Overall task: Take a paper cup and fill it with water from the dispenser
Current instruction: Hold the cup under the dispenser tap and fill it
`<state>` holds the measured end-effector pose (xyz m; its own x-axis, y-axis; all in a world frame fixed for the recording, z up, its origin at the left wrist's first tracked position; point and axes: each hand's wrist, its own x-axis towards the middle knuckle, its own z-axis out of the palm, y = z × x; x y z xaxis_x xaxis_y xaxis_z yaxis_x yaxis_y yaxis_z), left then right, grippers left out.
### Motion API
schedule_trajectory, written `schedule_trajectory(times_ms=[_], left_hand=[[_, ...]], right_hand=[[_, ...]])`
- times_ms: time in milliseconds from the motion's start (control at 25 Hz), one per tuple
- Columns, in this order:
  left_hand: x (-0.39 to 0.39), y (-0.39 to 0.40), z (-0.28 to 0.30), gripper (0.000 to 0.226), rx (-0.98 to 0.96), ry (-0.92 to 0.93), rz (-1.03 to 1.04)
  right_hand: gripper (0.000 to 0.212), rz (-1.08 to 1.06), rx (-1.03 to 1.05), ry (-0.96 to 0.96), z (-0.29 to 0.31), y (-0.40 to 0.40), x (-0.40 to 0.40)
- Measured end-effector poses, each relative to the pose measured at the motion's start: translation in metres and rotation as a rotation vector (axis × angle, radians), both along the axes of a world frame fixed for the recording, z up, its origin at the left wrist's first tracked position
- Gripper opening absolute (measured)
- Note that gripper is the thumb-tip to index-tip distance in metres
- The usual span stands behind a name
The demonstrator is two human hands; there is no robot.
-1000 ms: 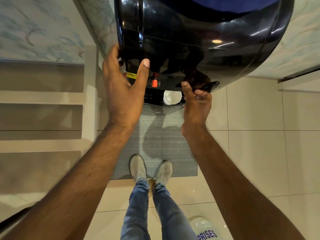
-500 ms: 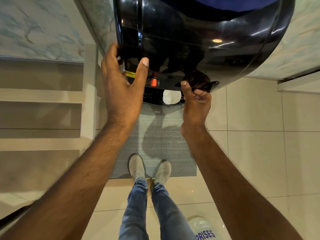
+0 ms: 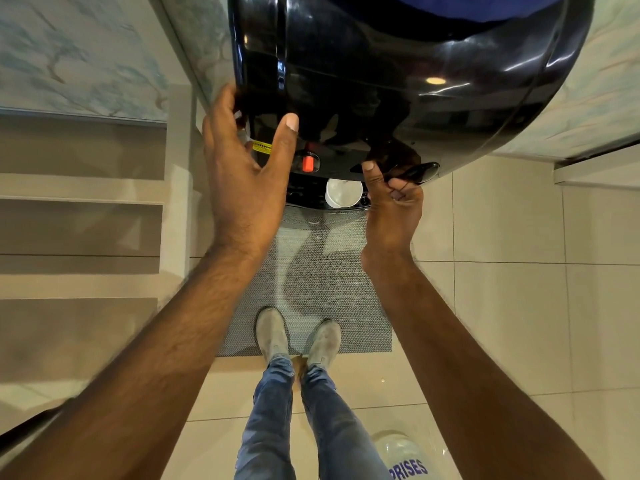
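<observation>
I look straight down the front of a glossy black water dispenser (image 3: 398, 81). A white paper cup (image 3: 343, 192) stands on the dark drip tray (image 3: 304, 197) beneath the taps, and nobody holds it. My left hand (image 3: 246, 174) is spread against the dispenser's left front corner, thumb on the front panel beside a red tap button (image 3: 308, 163). My right hand (image 3: 393, 206) has its fingers curled around a black tap lever (image 3: 422, 171) to the right of the cup. Whether water is running cannot be made out.
A grey woven mat (image 3: 311, 282) lies on the tiled floor under my two shoes (image 3: 298, 336). Beige steps (image 3: 79, 216) rise on the left. The top of a clear water bottle (image 3: 401, 455) with blue lettering sits on the floor at lower right.
</observation>
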<state>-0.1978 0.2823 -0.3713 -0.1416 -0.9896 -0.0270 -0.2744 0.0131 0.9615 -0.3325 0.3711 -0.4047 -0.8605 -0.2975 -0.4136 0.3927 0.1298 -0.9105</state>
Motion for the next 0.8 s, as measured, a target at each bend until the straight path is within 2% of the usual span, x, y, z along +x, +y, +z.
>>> schedule_trajectory(times_ms=[800], left_hand=[[0.0006, 0.0004, -0.0007, 0.08, 0.004, -0.002, -0.008]], right_hand=[[0.044, 0.002, 0.009, -0.031, -0.0071, 0.0007, -0.0011]])
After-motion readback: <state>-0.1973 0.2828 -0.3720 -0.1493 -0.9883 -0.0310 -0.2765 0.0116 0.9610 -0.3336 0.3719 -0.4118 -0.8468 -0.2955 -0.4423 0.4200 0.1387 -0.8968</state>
